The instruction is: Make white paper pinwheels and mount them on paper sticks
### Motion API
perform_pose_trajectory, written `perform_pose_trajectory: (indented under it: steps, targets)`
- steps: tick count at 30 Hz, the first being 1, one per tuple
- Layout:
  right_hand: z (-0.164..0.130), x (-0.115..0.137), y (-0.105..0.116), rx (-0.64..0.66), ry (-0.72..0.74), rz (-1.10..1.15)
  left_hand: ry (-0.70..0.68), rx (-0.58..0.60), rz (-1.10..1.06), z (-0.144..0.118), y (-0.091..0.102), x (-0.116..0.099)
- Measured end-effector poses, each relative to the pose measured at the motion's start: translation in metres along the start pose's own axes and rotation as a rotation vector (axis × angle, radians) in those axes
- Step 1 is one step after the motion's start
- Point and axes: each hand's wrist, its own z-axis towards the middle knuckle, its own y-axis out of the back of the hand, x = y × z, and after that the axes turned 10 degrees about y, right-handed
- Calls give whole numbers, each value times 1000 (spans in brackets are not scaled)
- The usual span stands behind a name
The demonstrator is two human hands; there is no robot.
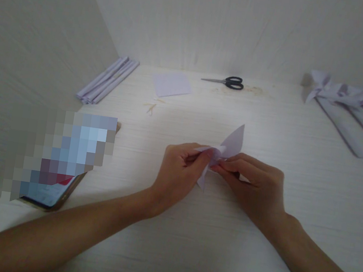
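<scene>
A small folded piece of pale lilac paper (231,144) is held between both hands above the middle of the white table (186,245). My left hand (178,171) pinches its left side with thumb and fingers. My right hand (256,182) pinches its right side, fingertips meeting the left hand's. One pointed flap sticks up behind the fingers and another point hangs down below them.
A phone (56,181) lies at the left, its screen blurred. Black-handled scissors (229,82) and a flat lilac sheet (171,83) lie at the back. Rolled lilac paper strips (106,81) lie at back left; more folded lilac paper pieces (357,111) at back right. Walls enclose the table.
</scene>
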Motion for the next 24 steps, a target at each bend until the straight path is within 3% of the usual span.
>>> perform_pose_trajectory:
  steps: [6, 14, 18, 21, 24]
  targets:
    - [0, -1, 2, 28, 69, 51, 22, -53, 38, 1, 1, 2]
    - [-3, -5, 2, -67, 20, -227, -11, -60, 6, 3, 2, 3]
    - [-4, -4, 2, -30, 35, -279, -21, -40, 24, 2, 2, 4]
    - [-6, -3, 2, 25, 54, -311, -113, -32, 73, 1, 3, 5]
    - [-5, -2, 3, 48, 69, -369, -295, -19, 175, -1, 4, 5]
